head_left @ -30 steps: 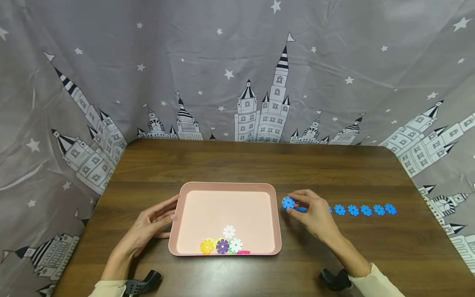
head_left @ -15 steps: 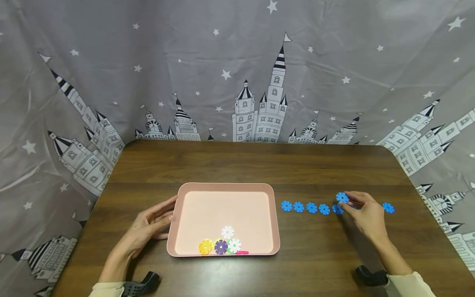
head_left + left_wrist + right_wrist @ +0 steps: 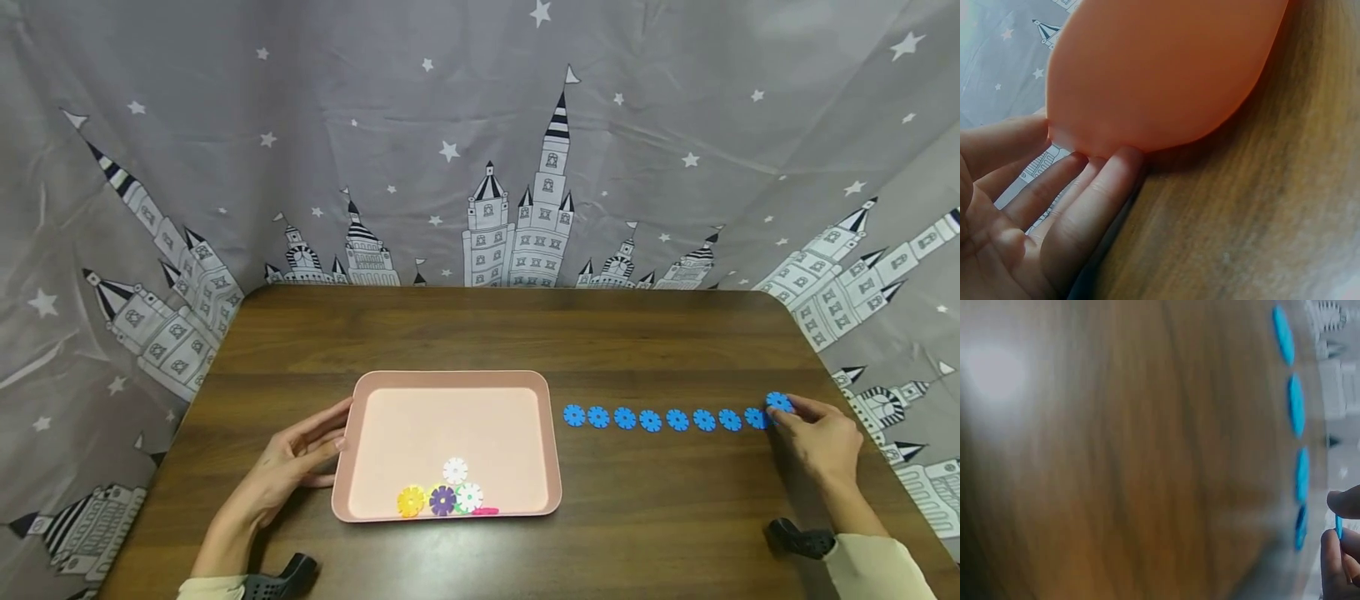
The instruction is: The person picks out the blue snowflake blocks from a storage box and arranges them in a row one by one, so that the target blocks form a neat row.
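Note:
My right hand (image 3: 825,437) pinches a blue snowflake disc (image 3: 778,402) between thumb and fingers, over the right end of a row of several blue discs (image 3: 677,420). Seen from the right wrist, the held disc (image 3: 1339,526) is edge-on between the fingertips, beside discs lying on the table (image 3: 1147,456). Extended fingers of my left hand (image 3: 281,467) touch the outer left side of a pink tray (image 3: 344,492). In the left wrist view, those fingertips meet the tray's wall (image 3: 1160,75).
Inside the tray, near its front wall, lie yellow (image 3: 410,502), purple (image 3: 442,501), white (image 3: 454,470) and pink (image 3: 485,511) discs. A grey curtain (image 3: 337,125) printed with castles and stars hangs behind the wooden table (image 3: 510,329).
My right hand has moved right along the row with the blue disc, from beside the tray to the far end. My left hand stays at the tray. The head view has shifted slightly.

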Motion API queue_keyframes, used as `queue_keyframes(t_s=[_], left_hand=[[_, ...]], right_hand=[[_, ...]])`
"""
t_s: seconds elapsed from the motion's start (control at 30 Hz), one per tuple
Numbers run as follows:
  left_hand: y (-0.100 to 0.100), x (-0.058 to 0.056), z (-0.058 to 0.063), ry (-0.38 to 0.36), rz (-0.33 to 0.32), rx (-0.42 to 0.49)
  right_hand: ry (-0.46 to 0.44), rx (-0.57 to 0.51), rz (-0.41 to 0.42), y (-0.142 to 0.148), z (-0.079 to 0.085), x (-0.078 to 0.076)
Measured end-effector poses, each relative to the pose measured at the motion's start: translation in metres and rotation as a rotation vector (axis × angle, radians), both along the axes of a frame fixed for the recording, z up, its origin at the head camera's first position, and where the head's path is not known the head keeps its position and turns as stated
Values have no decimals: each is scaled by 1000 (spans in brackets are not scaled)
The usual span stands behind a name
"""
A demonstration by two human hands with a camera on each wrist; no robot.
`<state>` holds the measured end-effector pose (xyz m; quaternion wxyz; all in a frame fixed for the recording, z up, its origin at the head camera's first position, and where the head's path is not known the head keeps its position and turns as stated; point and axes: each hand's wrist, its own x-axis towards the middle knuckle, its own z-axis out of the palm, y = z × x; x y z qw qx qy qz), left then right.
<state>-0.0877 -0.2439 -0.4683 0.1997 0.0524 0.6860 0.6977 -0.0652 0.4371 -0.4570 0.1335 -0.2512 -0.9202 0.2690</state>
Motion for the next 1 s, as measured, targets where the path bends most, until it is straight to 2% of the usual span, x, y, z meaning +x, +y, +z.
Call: queue_keyframes(t_s=[0.2, 0.47, 0.6, 1.0], left_hand=[[1, 0, 2, 2, -1, 9], [2, 1, 1, 3, 4, -9], [3, 0, 1, -10, 13, -32], [4, 1, 1, -9, 2, -2]], right_hand=[[-61, -16, -67, 27, -7, 4], [-78, 24, -90, 42, -6, 4], [-109, 10, -79, 45, -7, 5], [-93, 44, -15, 44, -7, 6]])
